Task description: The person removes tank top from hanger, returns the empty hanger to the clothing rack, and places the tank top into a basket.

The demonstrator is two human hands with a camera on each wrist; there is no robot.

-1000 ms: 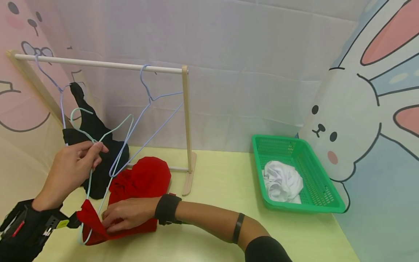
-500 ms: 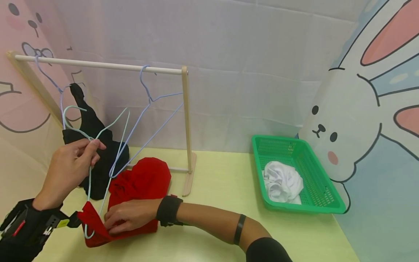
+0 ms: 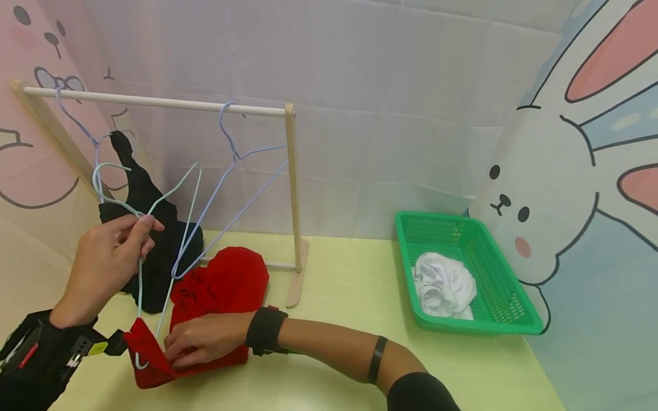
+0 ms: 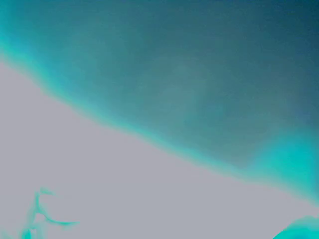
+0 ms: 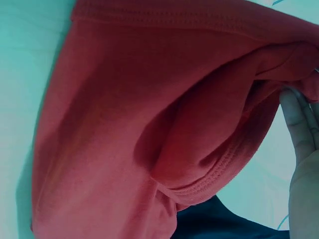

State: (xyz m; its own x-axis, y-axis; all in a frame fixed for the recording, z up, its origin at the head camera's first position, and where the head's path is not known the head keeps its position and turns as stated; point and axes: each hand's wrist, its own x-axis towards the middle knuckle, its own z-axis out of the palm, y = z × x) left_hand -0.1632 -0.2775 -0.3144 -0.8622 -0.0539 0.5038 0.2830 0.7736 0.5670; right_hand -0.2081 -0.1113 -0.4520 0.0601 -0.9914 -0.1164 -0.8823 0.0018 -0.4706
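Note:
My left hand [image 3: 110, 251] pinches a mint-green wire hanger [image 3: 175, 190] at its neck, holding it tilted with the hook up and to the left. The hanger's lower end reaches into the lifted edge of a red garment [image 3: 231, 285] on the table. My right hand [image 3: 197, 341] grips that edge with curled fingers. In the right wrist view the red garment [image 5: 109, 99] has a stitched hem and a gaping opening, with the right hand's fingers [image 5: 294, 117] at its edge. The left wrist view is overexposed and blurred.
Behind the hands stands a wooden rack [image 3: 154, 103]. A black garment [image 3: 172, 251] hangs from one lavender hanger at its left; a bare lavender hanger [image 3: 236, 156] hangs near its right post. To the right sits a green basket [image 3: 506, 285] holding white cloth [image 3: 443, 285].
The mint-green hanger has shifted left and slightly up, its lower end slipping deeper into the red garment's edge. My left hand moved slightly with it; the right hand stays nearly in place.

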